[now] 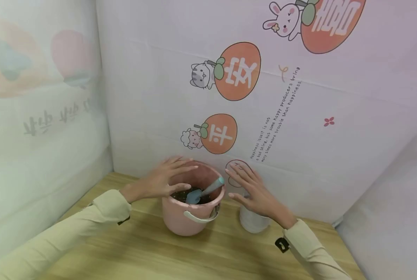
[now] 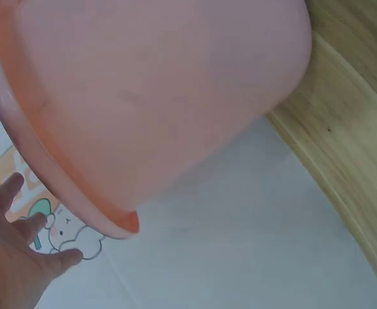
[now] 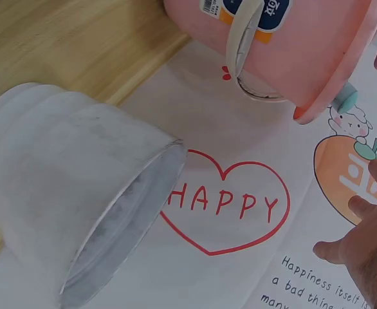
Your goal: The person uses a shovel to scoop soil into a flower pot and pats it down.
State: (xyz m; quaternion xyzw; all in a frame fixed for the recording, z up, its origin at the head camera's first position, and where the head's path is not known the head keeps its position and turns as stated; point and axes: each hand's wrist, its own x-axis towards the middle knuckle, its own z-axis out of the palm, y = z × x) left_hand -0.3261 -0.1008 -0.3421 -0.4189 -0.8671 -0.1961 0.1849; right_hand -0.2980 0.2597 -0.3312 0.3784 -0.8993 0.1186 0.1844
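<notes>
A pink bucket (image 1: 185, 221) with a white handle (image 1: 200, 218) stands on the wooden table. Dark soil (image 1: 180, 194) lies in it, and a small trowel with a blue blade (image 1: 193, 196) leans on the rim, its handle end (image 3: 346, 98) sticking out past the edge. My left hand (image 1: 168, 177), fingers spread, hovers over the bucket's left rim and holds nothing. To the right, my right hand (image 1: 255, 190) is spread above a white pot (image 1: 253, 221), also holding nothing. The pot's inside (image 3: 121, 222) shows bare walls in the right wrist view.
A white cloth wall (image 1: 152, 97) printed with orange fruit and cartoon animals rises right behind the bucket and pot. More white cloth hangs at the left (image 1: 54, 155) and right (image 1: 397, 202). Wooden tabletop (image 1: 152, 256) extends in front of the bucket.
</notes>
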